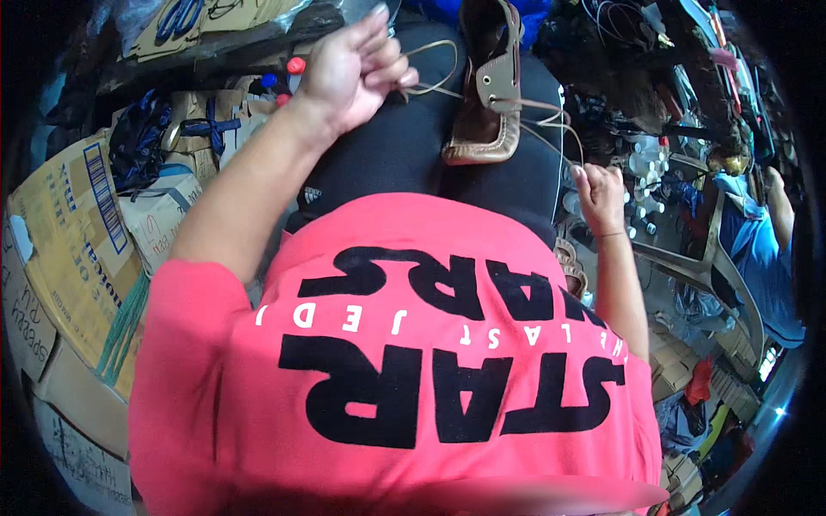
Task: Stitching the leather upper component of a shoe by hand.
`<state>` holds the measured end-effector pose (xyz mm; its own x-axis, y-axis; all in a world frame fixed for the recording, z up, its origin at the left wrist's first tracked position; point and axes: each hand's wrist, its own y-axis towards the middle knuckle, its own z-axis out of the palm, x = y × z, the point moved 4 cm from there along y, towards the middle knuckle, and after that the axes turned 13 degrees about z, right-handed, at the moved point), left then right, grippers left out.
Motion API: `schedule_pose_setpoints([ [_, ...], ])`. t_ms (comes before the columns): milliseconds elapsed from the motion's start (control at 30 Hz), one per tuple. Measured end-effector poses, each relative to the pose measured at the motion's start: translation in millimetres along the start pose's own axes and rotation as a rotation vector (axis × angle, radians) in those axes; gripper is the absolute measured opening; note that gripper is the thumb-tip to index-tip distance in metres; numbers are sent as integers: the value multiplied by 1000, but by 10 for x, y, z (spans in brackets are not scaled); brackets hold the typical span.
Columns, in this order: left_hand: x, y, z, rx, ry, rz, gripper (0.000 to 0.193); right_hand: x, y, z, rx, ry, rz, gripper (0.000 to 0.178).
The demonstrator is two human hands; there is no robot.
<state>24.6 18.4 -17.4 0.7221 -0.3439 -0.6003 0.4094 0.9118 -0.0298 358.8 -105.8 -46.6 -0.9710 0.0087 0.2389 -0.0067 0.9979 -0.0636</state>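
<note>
A brown leather shoe upper [497, 76] rests on my thighs, with a metal eyelet on its side and its rounded end toward me. A thin tan cord [538, 105] passes through the leather and runs out to both sides in loose loops. My left hand [351, 73], up and to the left of the shoe, is closed with the cord at its fingers; some fingertips are blurred. Out to the right and lower, my right hand [600, 193] pinches the cord's other side between thumb and fingers. Neither hand touches the leather.
Cardboard boxes [64, 232] stand to my left, beside a carton [159, 215] and dark blue straps [211, 126]. On the right are small white bottles [645, 159], a chair [714, 245], and another person's arm [779, 206] by blue cloth. More brown shoes [570, 268] lie below my right forearm.
</note>
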Motion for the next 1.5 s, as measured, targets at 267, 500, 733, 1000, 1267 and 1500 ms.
schedule_pose_setpoints([
  [267, -512, 108, -459, 20, 1228, -16, 37, -349, -183, 440, 331, 1617, 633, 52],
  [500, 294, 595, 355, 574, 1762, 391, 59, -423, -133, 146, -6, 1154, 851, 47],
  [733, 607, 591, 522, 887, 1460, 298, 47, 352, 185, -413, 176, 972, 292, 30],
  [1000, 683, 608, 489, 857, 1433, -10, 32, 1074, 454, -428, 309, 261, -114, 25],
  [1267, 592, 523, 492, 813, 1575, 285, 35, 757, -25, -657, 318, 636, -16, 25],
  [1500, -382, 300, 238, -86, 1138, 150, 22, 483, -210, -534, 119, 826, 234, 20],
])
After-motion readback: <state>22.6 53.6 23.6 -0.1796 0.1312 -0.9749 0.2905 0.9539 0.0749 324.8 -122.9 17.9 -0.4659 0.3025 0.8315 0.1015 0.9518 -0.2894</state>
